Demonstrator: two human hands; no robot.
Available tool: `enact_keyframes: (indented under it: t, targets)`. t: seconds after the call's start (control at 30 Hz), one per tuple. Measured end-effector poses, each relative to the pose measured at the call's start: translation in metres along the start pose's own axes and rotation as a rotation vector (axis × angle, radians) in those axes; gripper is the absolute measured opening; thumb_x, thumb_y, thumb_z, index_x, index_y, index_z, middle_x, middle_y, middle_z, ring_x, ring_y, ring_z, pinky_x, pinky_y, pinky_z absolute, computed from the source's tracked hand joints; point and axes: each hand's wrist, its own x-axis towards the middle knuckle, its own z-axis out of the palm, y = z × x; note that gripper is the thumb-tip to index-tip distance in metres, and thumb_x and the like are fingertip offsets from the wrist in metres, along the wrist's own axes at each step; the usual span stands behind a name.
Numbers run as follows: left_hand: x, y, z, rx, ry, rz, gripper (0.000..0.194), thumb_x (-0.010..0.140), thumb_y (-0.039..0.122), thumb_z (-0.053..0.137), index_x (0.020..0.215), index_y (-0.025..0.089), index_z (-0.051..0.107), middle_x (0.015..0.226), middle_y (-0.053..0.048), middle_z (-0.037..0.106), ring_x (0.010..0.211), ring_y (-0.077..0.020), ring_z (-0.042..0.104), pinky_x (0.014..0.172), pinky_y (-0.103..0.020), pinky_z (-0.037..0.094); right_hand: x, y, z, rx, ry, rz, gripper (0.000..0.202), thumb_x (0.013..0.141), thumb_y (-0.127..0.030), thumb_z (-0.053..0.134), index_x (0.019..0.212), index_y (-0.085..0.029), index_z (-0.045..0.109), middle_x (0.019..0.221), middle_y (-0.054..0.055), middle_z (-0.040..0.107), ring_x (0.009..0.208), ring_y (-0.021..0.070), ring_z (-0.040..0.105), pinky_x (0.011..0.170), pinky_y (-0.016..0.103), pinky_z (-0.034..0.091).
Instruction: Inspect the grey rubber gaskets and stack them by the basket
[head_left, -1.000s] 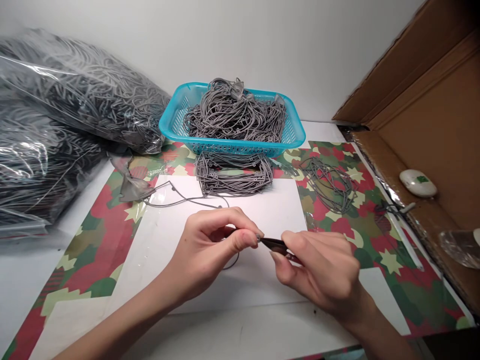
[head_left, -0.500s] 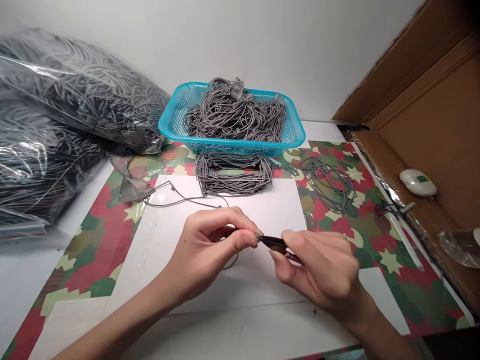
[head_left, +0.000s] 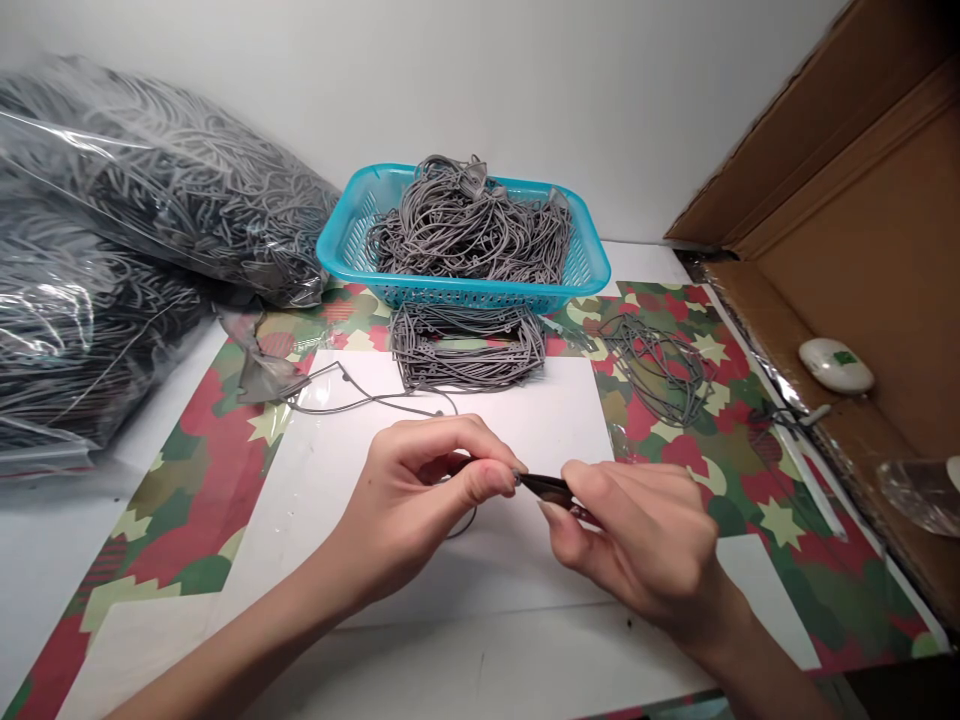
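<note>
In the middle of the head view, my left hand (head_left: 431, 490) pinches a thin grey rubber strand (head_left: 465, 523) between thumb and forefinger. Part of the strand loops out below the fingers; most of the held part is hidden. My right hand (head_left: 645, 535) is closed around a dark two-armed tool with a narrow tip (head_left: 547, 487), possibly small snips. Its tip meets the strand's small end at my left fingertips. On the paper behind, another length of grey strand (head_left: 360, 402) runs to a flat grey rubber flap (head_left: 266, 372).
A blue basket (head_left: 352, 262) heaped with grey strands stands at the back, a stacked bundle (head_left: 469, 350) before it. Plastic bags (head_left: 150, 190) of strands bulge at left. A loose tangle (head_left: 660, 370) lies right, near a cardboard wall (head_left: 862, 200) and a white oval object (head_left: 836, 365).
</note>
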Motion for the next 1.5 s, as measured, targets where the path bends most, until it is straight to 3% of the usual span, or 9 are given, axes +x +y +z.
enact_keyframes:
  t: [0.27, 0.93, 1.13, 1.27, 1.4, 1.5]
  targets:
    - [0.000, 0.001, 0.000, 0.030, 0.001, -0.023, 0.034, 0.083, 0.048, 0.069, 0.066, 0.018, 0.071, 0.054, -0.001, 0.058, 0.052, -0.0120, 0.050, 0.047, -0.024, 0.039, 0.001, -0.001, 0.000, -0.005, -0.004, 0.000, 0.021, 0.095, -0.020, 0.048, 0.079, -0.016, 0.059, 0.048, -0.006, 0.047, 0.040, 0.0079, 0.041, 0.042, 0.023, 0.029]
    - [0.000, -0.001, -0.001, -0.002, -0.027, -0.008, 0.029, 0.086, 0.041, 0.068, 0.068, 0.019, 0.071, 0.057, 0.000, 0.060, 0.053, -0.0103, 0.049, 0.048, -0.023, 0.037, 0.001, -0.001, 0.001, 0.012, 0.005, -0.003, 0.024, 0.098, -0.021, 0.046, 0.078, -0.014, 0.059, 0.048, -0.005, 0.049, 0.040, 0.0084, 0.041, 0.043, 0.023, 0.031]
    - [0.000, -0.001, -0.001, -0.004, -0.021, 0.010, 0.028, 0.087, 0.041, 0.067, 0.068, 0.020, 0.070, 0.056, 0.002, 0.059, 0.054, -0.0090, 0.049, 0.049, -0.021, 0.039, 0.000, -0.001, 0.000, 0.065, 0.010, 0.016, 0.016, 0.095, -0.019, 0.049, 0.081, -0.016, 0.056, 0.049, -0.006, 0.046, 0.040, 0.0084, 0.039, 0.042, 0.023, 0.030]
    - [0.000, -0.002, -0.001, -0.010, -0.028, 0.008, 0.027, 0.087, 0.039, 0.067, 0.069, 0.020, 0.070, 0.058, 0.002, 0.060, 0.056, -0.0086, 0.051, 0.050, -0.019, 0.041, -0.001, -0.004, -0.005, 0.258, 0.051, 0.215, 0.010, 0.094, -0.026, 0.053, 0.087, -0.018, 0.053, 0.055, -0.007, 0.042, 0.042, 0.0061, 0.035, 0.041, 0.020, 0.029]
    - [0.002, -0.003, -0.001, 0.015, -0.041, 0.018, 0.025, 0.087, 0.037, 0.068, 0.068, 0.020, 0.069, 0.057, 0.003, 0.060, 0.053, -0.0083, 0.050, 0.047, -0.019, 0.039, 0.000, -0.007, -0.009, 0.650, -0.021, 0.514, 0.015, 0.089, -0.032, 0.065, 0.086, -0.023, 0.054, 0.057, -0.009, 0.035, 0.044, 0.0052, 0.028, 0.038, 0.018, 0.022]
    - [0.002, -0.005, 0.000, 0.063, -0.044, 0.067, 0.021, 0.085, 0.033, 0.070, 0.069, 0.020, 0.070, 0.056, 0.003, 0.061, 0.052, -0.0086, 0.049, 0.046, -0.020, 0.038, 0.003, -0.009, -0.011, 0.803, -0.078, 0.647, 0.014, 0.083, -0.027, 0.072, 0.086, -0.022, 0.059, 0.054, -0.011, 0.031, 0.044, 0.0049, 0.024, 0.038, 0.019, 0.018]
